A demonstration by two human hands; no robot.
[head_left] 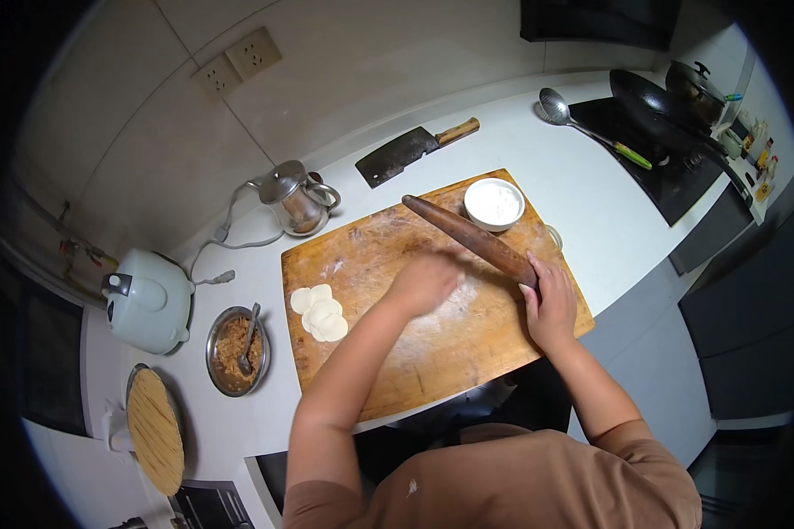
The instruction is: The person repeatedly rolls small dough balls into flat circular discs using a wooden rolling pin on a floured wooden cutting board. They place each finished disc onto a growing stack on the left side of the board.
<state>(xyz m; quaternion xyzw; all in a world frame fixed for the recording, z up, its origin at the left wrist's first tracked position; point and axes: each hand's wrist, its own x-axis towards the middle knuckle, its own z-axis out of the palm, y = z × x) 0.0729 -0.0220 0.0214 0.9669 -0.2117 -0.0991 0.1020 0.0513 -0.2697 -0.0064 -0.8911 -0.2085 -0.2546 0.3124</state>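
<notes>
A dark tapered wooden rolling pin (pixel 472 234) slants over the floured wooden board (pixel 397 370). Its near right end is gripped by my right hand (pixel 551 304), fingers wrapped round it. My left hand (pixel 426 282) is over the middle of the board, just left of the pin; motion smears its fingers, and whether they hold anything is hidden. On the board's left side several round dough wrappers (pixel 322 315) lie overlapping. A white bowl of flour (pixel 494 204) sits at the board's far right corner, close to the pin.
Left of the board are a steel bowl of filling (pixel 229 353) with a spoon, a round slatted tray (pixel 156 432) and a pale rice cooker (pixel 150 301). Behind it are a steel kettle (pixel 302 201) and a cleaver (pixel 399 157). A skimmer (pixel 554 106) and pans (pixel 657 106) are far right.
</notes>
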